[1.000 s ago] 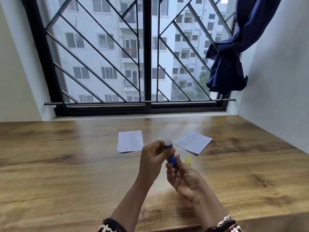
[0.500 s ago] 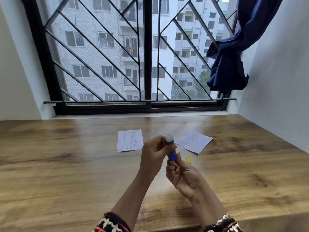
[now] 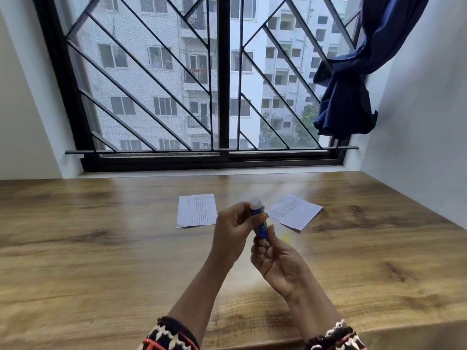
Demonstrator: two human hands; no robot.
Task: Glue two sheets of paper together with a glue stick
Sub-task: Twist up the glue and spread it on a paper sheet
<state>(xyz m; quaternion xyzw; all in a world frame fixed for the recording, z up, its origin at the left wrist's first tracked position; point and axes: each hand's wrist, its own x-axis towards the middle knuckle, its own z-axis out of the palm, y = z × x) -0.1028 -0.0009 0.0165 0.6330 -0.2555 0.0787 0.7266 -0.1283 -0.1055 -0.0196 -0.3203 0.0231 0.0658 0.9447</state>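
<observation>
While both hands hold it up over the middle of the brown wood-grain worktop (image 3: 101, 248), the blue plastic glue stick (image 3: 262, 228) stands nearly upright, leaning slightly left, with its white glue tip bare at the top. Cap is off.

Grip, left hand (image 3: 233, 231): fingers and thumb curled round the upper barrel, thumb across the front just under the white tip. Grip, right hand (image 3: 276, 258): palm toward the camera, fingers curled up round the bottom end of the stick, as if to turn the base. Whether it is turning, cannot tell.

A small yellow blur (image 3: 286, 237) sits just past the right fingers and is probably the cap. Whether it is held or lying on the worktop, cannot tell; too smeared.

Two small white printed paper sheets lie flat beyond the hands, toward the far edge under the window. The left sheet (image 3: 197, 210) is roughly square to that edge. The right sheet (image 3: 294, 210) is turned askew, one corner toward the stick. They are apart, not overlapped, and no glue shows on either.

Step, my read: readying the stick, with nothing applied yet. Early in the task. The next move calls for lowering the tip onto one sheet while the free hand pins that sheet so it does not drag. Then even strokes out to the edges, and the other sheet laid on squarely and pressed.
</observation>
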